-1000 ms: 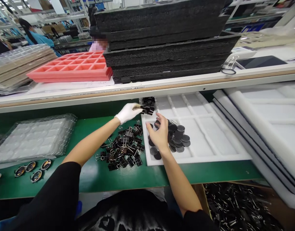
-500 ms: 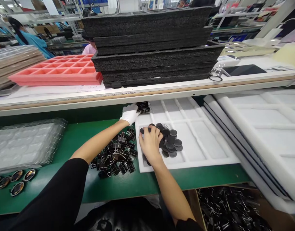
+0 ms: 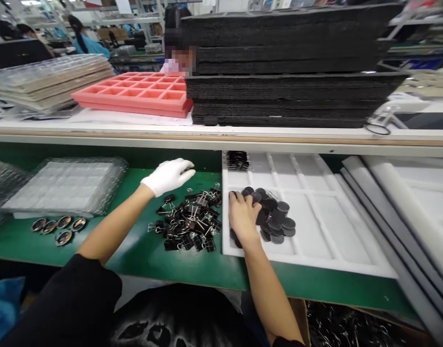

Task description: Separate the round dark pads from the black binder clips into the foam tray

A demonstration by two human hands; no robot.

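Observation:
My left hand, in a white glove, is held above the green bench with its fingers apart and nothing visible in them. Just to its right and nearer to me lies a heap of black binder clips with silver wire handles. My bare right hand bends its fingers over black round discs at the left side of a loose pile of discs. A dark disc edge shows by the fingertips, while the palm side is hidden. The pile sits in a white foam tray with dividers; more binder clips fill its far-left compartment.
Clear plastic trays and several round shiny lens-like parts lie at left. More foam trays lean at right. A shelf above carries red foam trays and black foam stacks. A box of clips stands below the bench.
My left hand has drawn back leftward from the clips in the tray's far-left compartment, and its fingers have spread. My right hand stays at the discs. The whole view has swung left.

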